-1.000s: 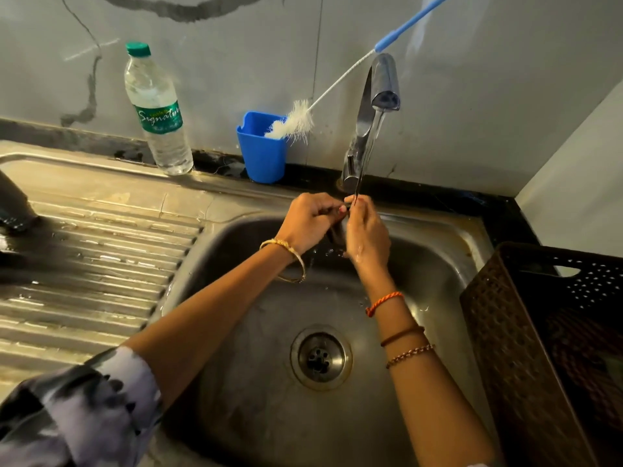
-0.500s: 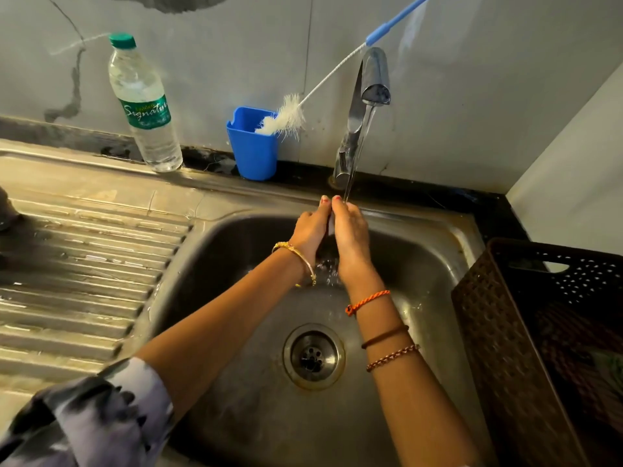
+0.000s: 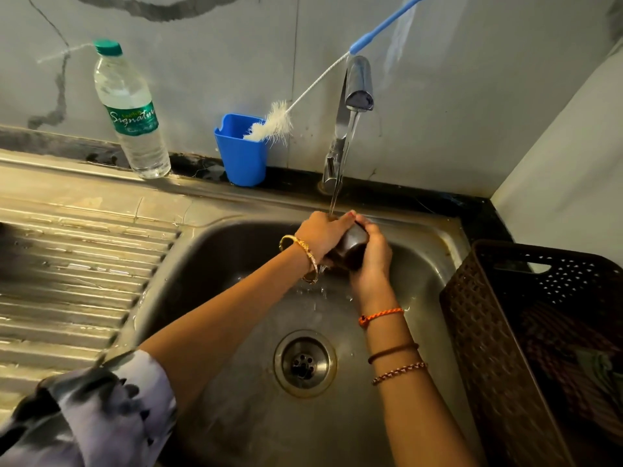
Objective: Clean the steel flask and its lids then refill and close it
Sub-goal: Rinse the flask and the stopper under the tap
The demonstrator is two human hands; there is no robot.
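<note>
Step now: rinsing a small dark steel lid [image 3: 352, 246] under the tap [image 3: 359, 92], which is running.
Left hand [image 3: 320, 235]: fingers curled over the top and side of the lid.
Right hand [image 3: 372, 257]: wraps round the lid from the other side, snug.
Where the lid is: over the sink [image 3: 435, 251], right below the thin stream of water.
Flask: I cannot see it here.
Done so far: looks like washing is only partway.
Left to do: likely the rest of the washing, then refilling and closing.

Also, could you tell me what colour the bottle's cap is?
Green, on the clear plastic water bottle's cap, in the head view.
</note>
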